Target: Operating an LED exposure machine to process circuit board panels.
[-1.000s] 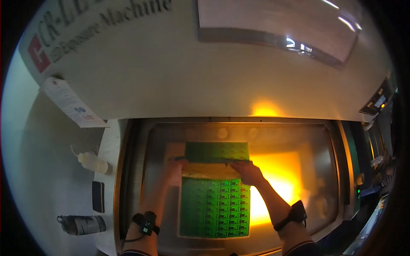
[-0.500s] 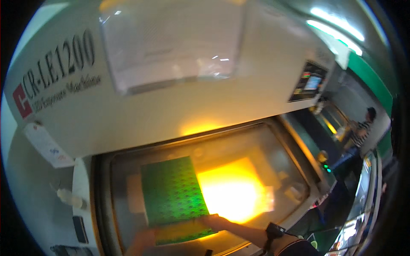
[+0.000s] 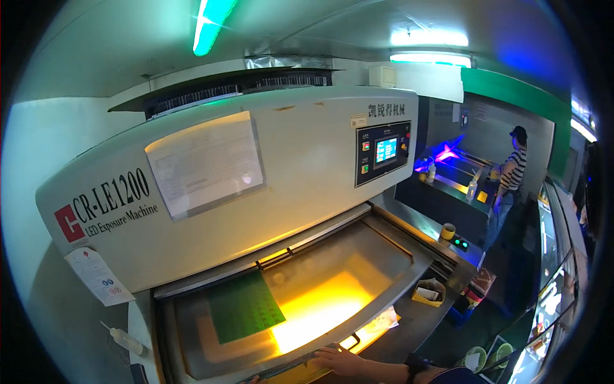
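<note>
A green panel with rows of small marks (image 3: 246, 307) lies flat on the left half of a wide metal-framed tray (image 3: 192, 368), its far edge close under the machine's front. Bright yellow light falls on the tray beside it. At the tray's near side, my right hand (image 3: 339, 360) has its fingers bent over the front rail, just left of a small black handle (image 3: 351, 341). A dark band circles that wrist. Only a sliver of my left hand (image 3: 256, 380) shows at the lower edge, by the same rail; its fingers are hidden. Neither hand touches the panel.
A large pale machine (image 3: 307, 160) with a lit control screen (image 3: 386, 150) overhangs the tray. A squeeze bottle (image 3: 126, 341) stands at the left. On the right are a tape roll (image 3: 448, 231) and a small open box (image 3: 428, 292). A person in stripes (image 3: 513, 169) stands farther back.
My hands have left the panel's near edge and come back to the tray's front rail. The panel lies flat, nearer the machine. The view has tilted up.
</note>
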A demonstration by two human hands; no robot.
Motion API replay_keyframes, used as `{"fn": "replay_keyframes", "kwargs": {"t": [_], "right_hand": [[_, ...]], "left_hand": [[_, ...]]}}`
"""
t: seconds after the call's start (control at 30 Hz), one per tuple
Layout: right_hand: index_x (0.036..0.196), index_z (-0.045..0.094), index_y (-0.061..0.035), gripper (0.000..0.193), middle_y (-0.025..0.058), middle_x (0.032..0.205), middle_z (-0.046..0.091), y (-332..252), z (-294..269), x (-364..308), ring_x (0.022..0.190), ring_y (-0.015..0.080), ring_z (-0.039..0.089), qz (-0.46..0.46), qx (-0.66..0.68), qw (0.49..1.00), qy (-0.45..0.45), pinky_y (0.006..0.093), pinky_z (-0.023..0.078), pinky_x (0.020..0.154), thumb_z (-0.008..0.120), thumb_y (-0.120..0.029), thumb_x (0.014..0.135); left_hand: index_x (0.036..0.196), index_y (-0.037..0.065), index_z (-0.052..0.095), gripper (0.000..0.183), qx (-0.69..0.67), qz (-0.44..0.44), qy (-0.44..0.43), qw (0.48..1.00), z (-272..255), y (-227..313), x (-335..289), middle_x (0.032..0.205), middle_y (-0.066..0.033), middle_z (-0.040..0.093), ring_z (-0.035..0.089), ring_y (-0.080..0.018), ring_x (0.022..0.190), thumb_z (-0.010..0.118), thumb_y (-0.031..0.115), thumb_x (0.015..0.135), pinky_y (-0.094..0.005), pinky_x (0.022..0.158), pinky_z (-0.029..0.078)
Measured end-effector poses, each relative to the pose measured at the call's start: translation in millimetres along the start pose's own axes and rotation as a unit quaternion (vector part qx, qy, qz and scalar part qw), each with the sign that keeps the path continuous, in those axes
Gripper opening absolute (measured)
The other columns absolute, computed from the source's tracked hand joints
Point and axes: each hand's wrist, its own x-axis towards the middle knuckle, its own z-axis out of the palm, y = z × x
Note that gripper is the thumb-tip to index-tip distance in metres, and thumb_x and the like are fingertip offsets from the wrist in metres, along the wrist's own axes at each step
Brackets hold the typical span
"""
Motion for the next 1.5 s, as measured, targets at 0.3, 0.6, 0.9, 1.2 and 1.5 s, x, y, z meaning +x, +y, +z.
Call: {"fn": "replay_keyframes", "kwargs": {"t": [0.3,0.6,0.9,1.2,1.5], "right_hand": [[0.105,0.059,-0.0118,0.016,0.0093,0.102,0.056,-57,53,-243,0.091,0.026,0.054,0.254,-0.246,0.935,0.024,0.0387,0.046,0.08,0.055,-0.018,0.091],[0.1,0.063,-0.0068,0.019,0.0111,0.093,0.06,-109,128,-409,0.08,0.0287,0.06,0.451,0.192,0.87,0.049,0.04,0.051,0.068,0.052,-0.015,0.087],[0.104,0.066,-0.0071,0.021,0.0204,0.098,0.07,-168,70,-502,0.096,0.0334,0.069,0.563,0.057,0.8,-0.2,0.0451,0.054,0.077,0.051,-0.016,0.092],[0.118,0.065,-0.0109,0.042,0.0187,0.114,0.064,-93,-30,-566,0.108,0.0377,0.06,0.663,0.199,0.699,-0.178,0.0426,0.045,0.093,0.049,-0.042,0.094],[0.123,0.067,-0.0027,0.084,0.0211,0.131,0.062,10,-42,-599,0.123,0.0405,0.056,0.464,0.332,0.717,-0.399,0.0474,0.041,0.105,0.039,-0.075,0.092]], "left_hand": [[0.137,0.022,0.056,0.052,-0.101,-0.06,-0.048,0.992,107,85,10,0.149,-0.0045,0.048,0.056,-0.0329,0.111,0.061,0.02,0.085,-0.0483,0.098,0.044],[0.144,0.008,0.041,0.062,-0.277,-0.183,-0.097,0.938,212,125,36,0.151,-0.0183,0.041,0.044,-0.0388,0.125,0.059,0.026,0.088,-0.0481,0.106,0.037],[0.152,-0.007,0.025,0.081,-0.403,-0.216,-0.015,0.889,264,142,34,0.152,-0.032,0.032,0.031,-0.0447,0.141,0.059,0.031,0.089,-0.0473,0.116,0.028],[0.112,0.009,0.05,0.064,-0.951,-0.151,0.207,0.17,129,297,106,0.106,-0.0121,0.055,0.053,-0.0288,0.099,0.047,0.068,0.089,-0.0447,0.091,0.044],[0.059,0.014,0.042,0.072,-0.888,-0.313,0.333,-0.056,47,402,47,0.052,-0.0026,0.042,0.045,-0.0222,0.05,0.022,0.075,0.093,-0.0392,0.059,0.045]]}}
